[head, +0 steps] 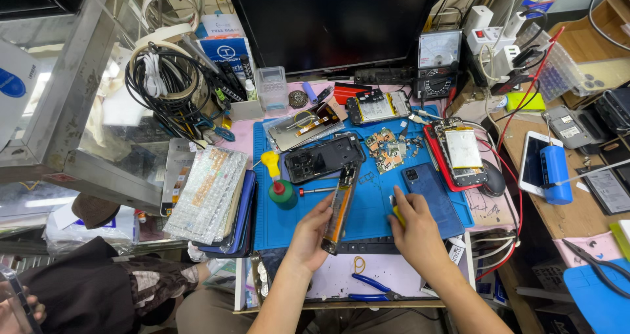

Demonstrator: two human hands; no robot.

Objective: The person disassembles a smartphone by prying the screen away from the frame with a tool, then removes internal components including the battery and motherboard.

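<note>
My left hand [314, 232] holds an opened phone [341, 207] on its long edge above the blue mat [374, 206], so I see its inside from the side. My right hand [410, 228] is closed around a small yellow tool [396, 210], resting on the mat beside a blue back cover [430, 193], close for the work. A green bottle [282, 193] stands near on the worktop [377, 278].

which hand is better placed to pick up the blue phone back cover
Right. The right hand rests on the mat beside the blue phone cover, nearly touching it, while the left hand is busy holding the opened phone upright.
</note>
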